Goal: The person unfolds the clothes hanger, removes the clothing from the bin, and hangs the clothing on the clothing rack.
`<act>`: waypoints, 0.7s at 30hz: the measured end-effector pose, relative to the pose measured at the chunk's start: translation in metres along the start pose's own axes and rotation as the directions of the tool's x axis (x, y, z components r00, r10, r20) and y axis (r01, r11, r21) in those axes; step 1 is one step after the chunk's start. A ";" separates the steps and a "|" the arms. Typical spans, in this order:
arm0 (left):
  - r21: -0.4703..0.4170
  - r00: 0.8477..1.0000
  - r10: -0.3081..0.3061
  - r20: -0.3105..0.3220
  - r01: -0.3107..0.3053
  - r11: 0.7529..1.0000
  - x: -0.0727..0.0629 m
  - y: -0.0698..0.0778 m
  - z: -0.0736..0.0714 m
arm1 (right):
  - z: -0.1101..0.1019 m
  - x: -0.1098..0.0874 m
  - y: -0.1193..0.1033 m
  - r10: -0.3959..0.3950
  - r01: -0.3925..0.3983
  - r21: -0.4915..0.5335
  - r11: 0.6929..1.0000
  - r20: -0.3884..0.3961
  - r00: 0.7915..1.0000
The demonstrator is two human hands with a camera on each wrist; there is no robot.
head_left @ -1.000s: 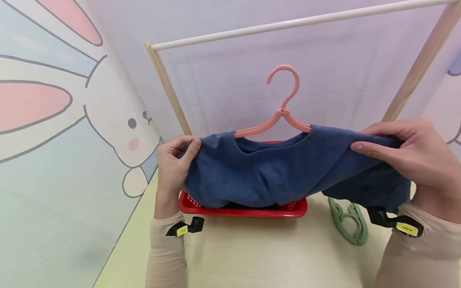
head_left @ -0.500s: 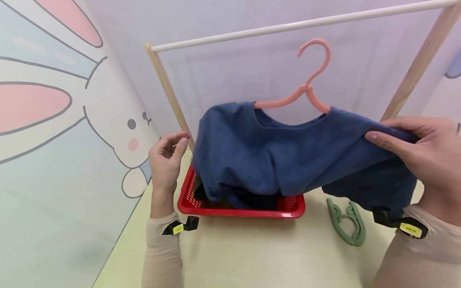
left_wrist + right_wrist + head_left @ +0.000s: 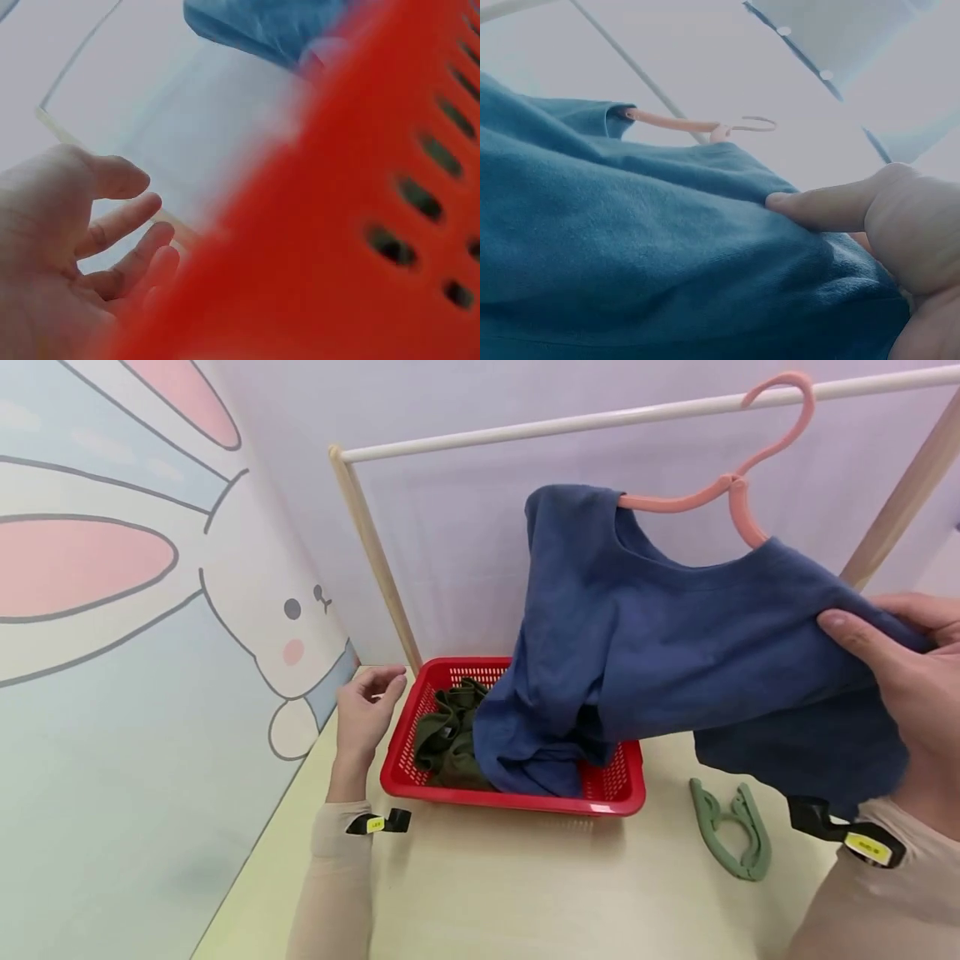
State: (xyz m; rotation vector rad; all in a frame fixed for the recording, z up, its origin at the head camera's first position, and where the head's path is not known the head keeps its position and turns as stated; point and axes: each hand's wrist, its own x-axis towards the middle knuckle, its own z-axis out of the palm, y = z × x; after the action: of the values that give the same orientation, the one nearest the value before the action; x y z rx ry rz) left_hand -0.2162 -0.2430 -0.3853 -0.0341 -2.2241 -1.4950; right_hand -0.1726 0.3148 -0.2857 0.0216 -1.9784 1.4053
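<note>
Wall, painted with a rabbit (image 3: pixel 255 602).
Left hand (image 3: pixel 366 710): just beside the basket, fingers loosely bent, holding nothing.
Red basket (image 3: pixel 480 800): perforated plastic, on the pale bench (image 3: pixel 525 893).
Dark green garment (image 3: pixel 446 739): crumpled, in the basket's left part.
White rail (image 3: pixel 570 425): on wooden posts, behind the basket.
Blue shirt (image 3: pixel 675 635): raised, tilted, its left part above the basket.
Pink hanger (image 3: pixel 733 485): inside the shirt's neckline, hook overlapping the rail in the head view; contact cannot be told.
Green hanger (image 3: pixel 760 839): folded, lying on the bench right of the basket.
Right hand (image 3: pixel 926 685): fingers gripping the shirt near its right shoulder, thumb on the near face.
</note>
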 end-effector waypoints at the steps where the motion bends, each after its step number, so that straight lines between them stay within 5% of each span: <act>1: 0.003 1.000 -0.020 0.008 0.020 1.000 0.000 -0.005 0.002 | 0.000 0.000 0.000 0.002 -0.002 -0.004 1.000 -0.005 1.000; 7: 0.004 0.991 -0.117 0.063 0.117 0.993 0.000 -0.029 0.015 | -0.002 -0.005 0.000 0.005 -0.005 -0.024 1.000 0.005 1.000; 15: 0.039 0.984 -0.159 0.086 0.156 0.987 0.004 -0.045 0.021 | -0.002 -0.006 -0.004 -0.031 0.032 -0.032 0.999 0.036 0.999; 21: 0.006 0.956 -0.264 0.125 0.265 0.964 0.008 -0.051 0.025 | -0.003 -0.012 -0.010 0.015 -0.009 -0.086 0.996 0.068 0.998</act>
State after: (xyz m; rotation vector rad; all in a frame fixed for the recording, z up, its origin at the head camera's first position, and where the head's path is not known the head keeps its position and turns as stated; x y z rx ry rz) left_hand -0.2456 -0.2441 -0.4346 0.1787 -2.3961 -1.6865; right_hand -0.1578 0.3087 -0.2832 0.0186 -2.0965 1.3425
